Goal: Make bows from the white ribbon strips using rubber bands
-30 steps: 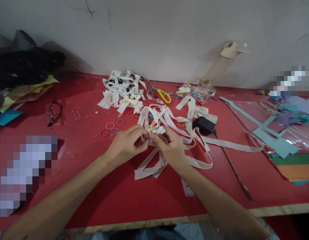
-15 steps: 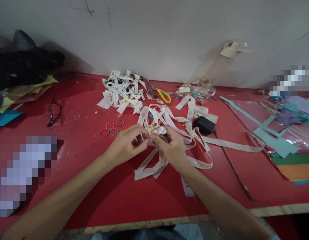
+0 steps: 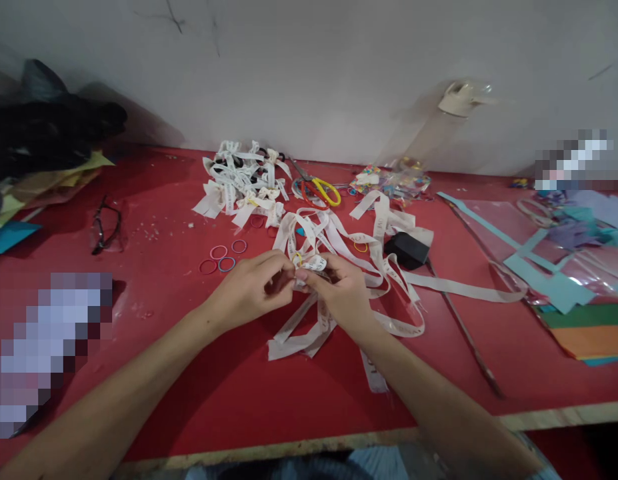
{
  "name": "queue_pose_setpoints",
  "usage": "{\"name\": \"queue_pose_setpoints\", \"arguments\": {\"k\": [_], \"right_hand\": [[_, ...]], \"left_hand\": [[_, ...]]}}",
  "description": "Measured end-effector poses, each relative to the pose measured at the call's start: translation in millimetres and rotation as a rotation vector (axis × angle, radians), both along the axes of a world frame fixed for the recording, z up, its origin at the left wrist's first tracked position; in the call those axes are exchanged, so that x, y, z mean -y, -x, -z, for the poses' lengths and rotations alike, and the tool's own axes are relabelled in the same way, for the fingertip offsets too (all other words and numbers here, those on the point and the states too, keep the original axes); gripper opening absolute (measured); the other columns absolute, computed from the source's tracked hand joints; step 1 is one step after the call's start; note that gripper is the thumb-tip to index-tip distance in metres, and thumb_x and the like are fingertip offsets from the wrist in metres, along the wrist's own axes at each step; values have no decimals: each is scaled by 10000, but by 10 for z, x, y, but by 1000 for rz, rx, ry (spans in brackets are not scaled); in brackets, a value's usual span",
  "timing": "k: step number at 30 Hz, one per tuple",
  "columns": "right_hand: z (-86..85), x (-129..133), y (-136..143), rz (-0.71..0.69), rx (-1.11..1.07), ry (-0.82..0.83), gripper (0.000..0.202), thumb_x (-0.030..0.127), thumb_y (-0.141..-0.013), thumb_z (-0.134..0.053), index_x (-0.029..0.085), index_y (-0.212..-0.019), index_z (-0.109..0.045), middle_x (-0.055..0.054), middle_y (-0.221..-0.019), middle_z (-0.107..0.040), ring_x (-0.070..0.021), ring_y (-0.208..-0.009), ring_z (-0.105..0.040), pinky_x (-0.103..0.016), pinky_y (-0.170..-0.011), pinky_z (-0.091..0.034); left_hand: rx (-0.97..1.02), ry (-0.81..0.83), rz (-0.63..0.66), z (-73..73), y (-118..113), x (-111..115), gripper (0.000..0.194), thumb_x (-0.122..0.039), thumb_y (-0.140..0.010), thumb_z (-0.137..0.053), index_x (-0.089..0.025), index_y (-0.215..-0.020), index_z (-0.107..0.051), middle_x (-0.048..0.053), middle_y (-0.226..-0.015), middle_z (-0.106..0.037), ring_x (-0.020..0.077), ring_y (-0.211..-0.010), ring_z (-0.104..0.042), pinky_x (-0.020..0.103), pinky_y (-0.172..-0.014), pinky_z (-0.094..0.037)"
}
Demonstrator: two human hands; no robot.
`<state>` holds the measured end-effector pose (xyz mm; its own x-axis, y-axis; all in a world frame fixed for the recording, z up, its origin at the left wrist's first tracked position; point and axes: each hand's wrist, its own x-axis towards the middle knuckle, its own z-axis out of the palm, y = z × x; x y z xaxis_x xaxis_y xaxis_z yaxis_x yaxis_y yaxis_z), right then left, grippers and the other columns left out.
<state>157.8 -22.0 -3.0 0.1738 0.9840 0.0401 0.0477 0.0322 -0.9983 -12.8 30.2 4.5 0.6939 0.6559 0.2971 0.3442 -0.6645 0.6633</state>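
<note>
Both hands meet over the middle of the red table. My left hand (image 3: 256, 283) pinches the white printed ribbon (image 3: 316, 265) beside a small yellow elastic band (image 3: 297, 259). From the other side my right hand (image 3: 341, 287) grips the same ribbon between thumb and fingers. Its loose tails (image 3: 296, 343) hang below the hands toward the table. The fingertips hide just how ribbon and band go together. More lengths of printed ribbon (image 3: 403, 327) lie in loops behind and to the right. Several coloured elastic bands (image 3: 227, 264) rest left of my hands.
Behind lies a pile of tied ribbon bows (image 3: 243, 177), next to scissors (image 3: 323, 192) with red and yellow handles. A black block-like object (image 3: 407, 249) sits to the right, near a thin rod (image 3: 466, 333). Eyeglasses (image 3: 107, 225) lie at left, coloured sheets (image 3: 589, 332) at right.
The view has shifted very slightly. My fingers have moved a little on the ribbon and yellow band, and both hands keep their hold.
</note>
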Motion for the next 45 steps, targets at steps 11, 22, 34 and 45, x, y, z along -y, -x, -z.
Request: {"name": "queue_pose_setpoints", "arguments": {"k": [11,22,34,45], "right_hand": [[16,-15,-30,-10,-75,20,137,255,-710,-775,189,-690,-657,44,-589,-656,-111,-553,-615,-198,-546,-490],[3,-20,-37,-34,-35,20,186,283,-685,-799,178,-675,-647,37,-582,-644,-111,-543,-592,-205,-526,-457],[63,-27,-55,-104,-166,69,115,252,-741,-757,180,-747,-668,53,-621,-652,-82,-527,-576,-194,-547,-435],[166,-32,-15,-127,-405,86,145,283,-720,-775,186,-779,-684,48,-656,-644,-67,-536,-578,-180,-549,-469]], "left_hand": [[92,130,-13,19,-31,27,99,-227,-897,-511,-166,-830,-551,-3,-794,-579,80,-653,-526,184,-581,-426],[88,587,34,10,-45,-12,213,-349,-911,-503,-158,-826,-543,-40,-644,-527,72,-498,-527,201,-506,-475],[143,599,142,-48,-23,-9,142,-246,-909,-505,-156,-799,-512,-42,-697,-527,42,-512,-540,149,-493,-468],[156,436,182,-37,7,-24,135,-213,-909,-490,-161,-788,-519,-13,-777,-517,59,-592,-516,171,-540,-463]]}}
